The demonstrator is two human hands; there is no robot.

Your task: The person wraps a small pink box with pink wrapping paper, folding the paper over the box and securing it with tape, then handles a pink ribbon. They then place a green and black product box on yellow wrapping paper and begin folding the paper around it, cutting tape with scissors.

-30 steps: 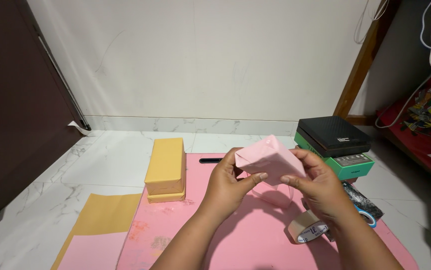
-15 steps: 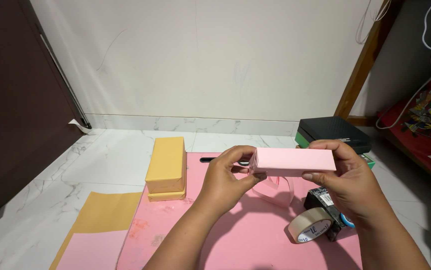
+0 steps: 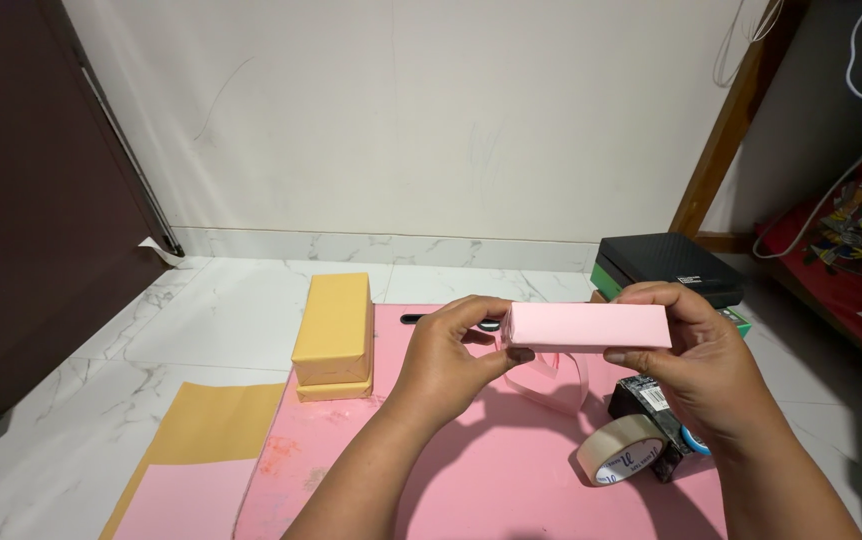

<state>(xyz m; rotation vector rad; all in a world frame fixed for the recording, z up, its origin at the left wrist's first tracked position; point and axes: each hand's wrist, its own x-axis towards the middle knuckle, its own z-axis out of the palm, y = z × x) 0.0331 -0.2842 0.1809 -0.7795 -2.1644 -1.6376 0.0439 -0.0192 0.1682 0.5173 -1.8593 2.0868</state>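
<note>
Both hands are up in front of you, holding the long pink paper-wrapped box [image 3: 589,327] level above the pink mat [image 3: 491,470] on the floor. Your left hand [image 3: 448,368] has its thumb and fingertips pinched on the box's left end, and your right hand [image 3: 703,362] cups the right end, fingers over the top and thumb pressed along the lower front edge. So each one is closed around an end, neither spread wide.

If you're tidying that left-end flap, I'd say keep the right hand as the anchor and let the left do the creasing; press the fold flat against the box end before reaching for anything. A loose curl of pink paper [image 3: 551,378] hangs just under the box, so watch that it doesn't get trapped in the fold.

Wrists look pretty relaxed, forearms angled in from the bottom of the view, elbows out of sight.

Your beige tape roll [image 3: 623,450] sits on the mat right below your right wrist, next to a black tape dispenser [image 3: 648,402]. Two stacked yellow-wrapped boxes [image 3: 333,330] sit off to the left, well apart.
</note>
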